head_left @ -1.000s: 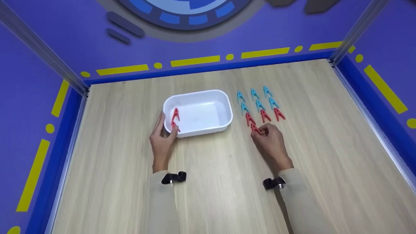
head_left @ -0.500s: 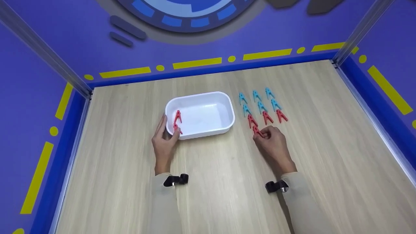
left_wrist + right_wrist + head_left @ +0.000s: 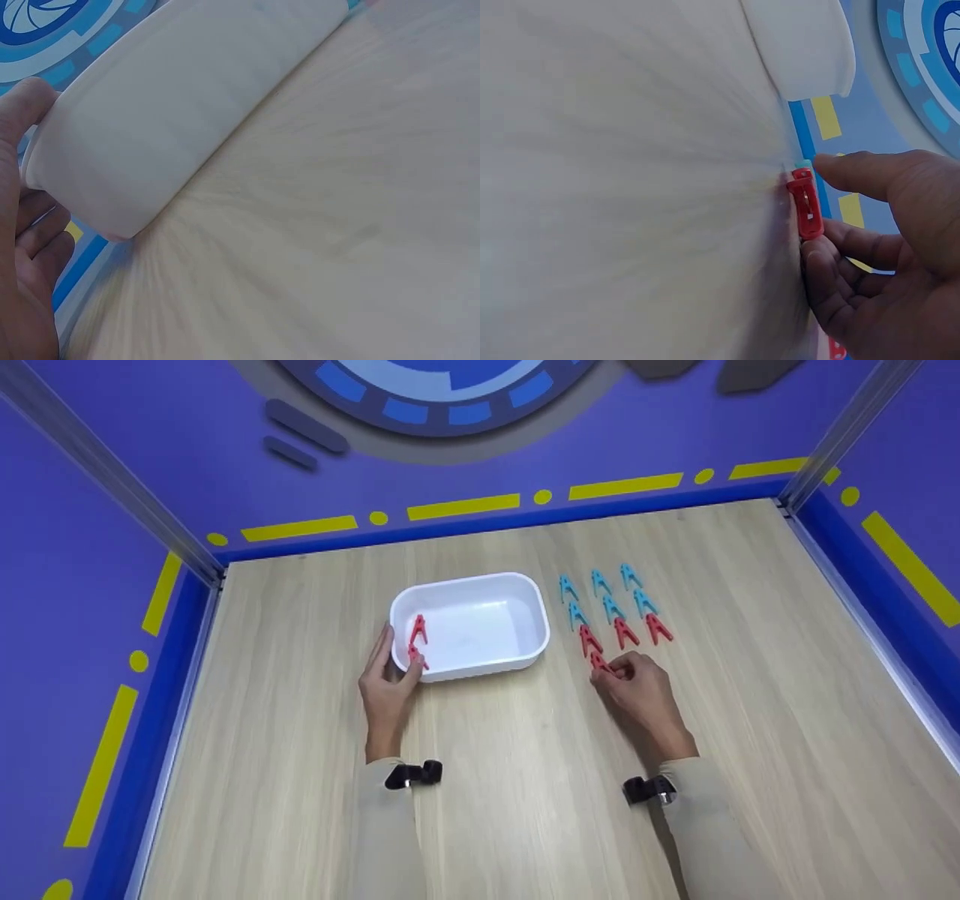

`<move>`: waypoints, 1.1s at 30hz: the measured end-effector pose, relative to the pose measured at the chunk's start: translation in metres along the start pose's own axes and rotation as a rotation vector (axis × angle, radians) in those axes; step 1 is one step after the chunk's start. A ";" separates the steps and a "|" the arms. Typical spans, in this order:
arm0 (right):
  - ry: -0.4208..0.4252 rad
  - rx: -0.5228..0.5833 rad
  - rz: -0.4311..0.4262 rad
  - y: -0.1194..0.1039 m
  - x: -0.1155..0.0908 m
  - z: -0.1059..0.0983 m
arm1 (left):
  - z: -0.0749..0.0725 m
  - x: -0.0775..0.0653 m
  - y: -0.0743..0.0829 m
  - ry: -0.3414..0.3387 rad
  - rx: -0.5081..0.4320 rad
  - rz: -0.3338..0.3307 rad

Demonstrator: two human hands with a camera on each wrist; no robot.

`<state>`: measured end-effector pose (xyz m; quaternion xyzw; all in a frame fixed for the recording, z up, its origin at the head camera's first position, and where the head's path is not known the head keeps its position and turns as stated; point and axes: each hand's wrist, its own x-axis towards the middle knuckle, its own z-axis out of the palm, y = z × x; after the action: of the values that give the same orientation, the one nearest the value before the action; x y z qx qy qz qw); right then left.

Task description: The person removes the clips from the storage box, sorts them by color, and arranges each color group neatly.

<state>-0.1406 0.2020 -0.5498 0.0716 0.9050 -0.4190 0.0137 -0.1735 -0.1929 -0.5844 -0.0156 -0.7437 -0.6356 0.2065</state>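
Head view: clothespin pick-up in hand, tub steadied.

Left to right: the left hand [image 3: 388,679] grips the near left corner of the white tub [image 3: 525,592], thumb curled over the rim, fingers against the outer wall; two red pins [image 3: 417,642] lie inside, at that end. The right hand [image 3: 637,690] pinches the nearest red clothespin [image 3: 599,662], which lies on the table [image 3: 750,720] just right of the tub. By judgement, the next move calls for a lift clear of the rim, then a short carry leftward. Three more red pins [image 3: 624,632] and six blue pins [image 3: 607,592] stand close behind; room is open in front and to the right.
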 end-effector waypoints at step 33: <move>-0.049 0.244 -0.435 -0.114 0.036 0.058 | 0.002 0.000 -0.002 0.004 0.030 0.014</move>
<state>-0.1940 0.0899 -0.5042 -0.1337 0.8414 -0.5197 -0.0637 -0.1744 -0.1917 -0.5866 -0.0164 -0.7526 -0.6229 0.2127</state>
